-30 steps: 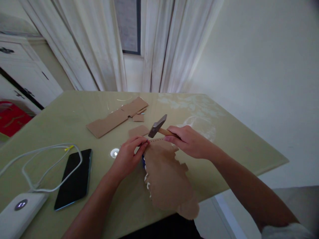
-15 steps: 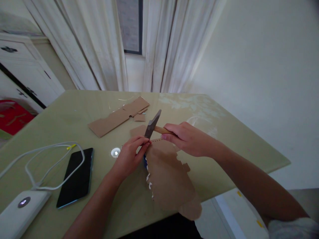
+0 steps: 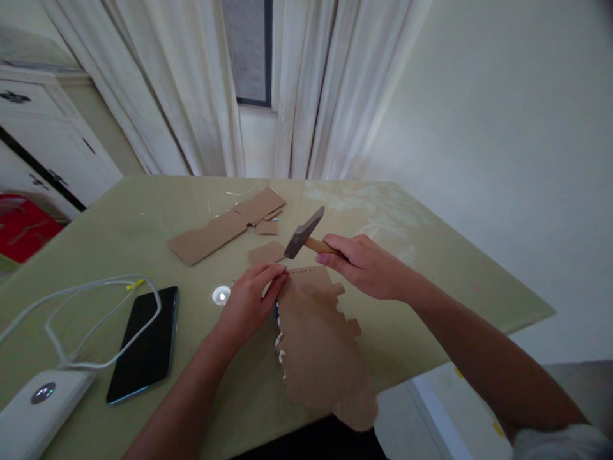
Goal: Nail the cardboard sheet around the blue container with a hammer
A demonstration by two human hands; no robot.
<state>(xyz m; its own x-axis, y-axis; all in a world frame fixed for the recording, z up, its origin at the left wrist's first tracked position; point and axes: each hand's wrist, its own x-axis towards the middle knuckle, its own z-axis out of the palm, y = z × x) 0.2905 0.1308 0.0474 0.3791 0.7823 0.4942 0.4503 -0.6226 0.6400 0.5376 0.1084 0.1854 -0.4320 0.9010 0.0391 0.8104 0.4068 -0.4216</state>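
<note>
Right hand (image 3: pixel 366 265) has its fingers clamped on the hammer (image 3: pixel 306 235) handle, head raised just above centre frame. Left hand (image 3: pixel 249 300) fingers are pinched together at the top edge of the cardboard piece (image 3: pixel 318 338) on the bench (image 3: pixel 431 275). I'd keep strikes short and vertical, with fingertips clear of the head.

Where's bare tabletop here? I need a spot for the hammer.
Bare: the far left of the table, beyond the cardboard strip, and the right side past the right hand. Crowded: the near left, with phone, cable and power bank.
</note>
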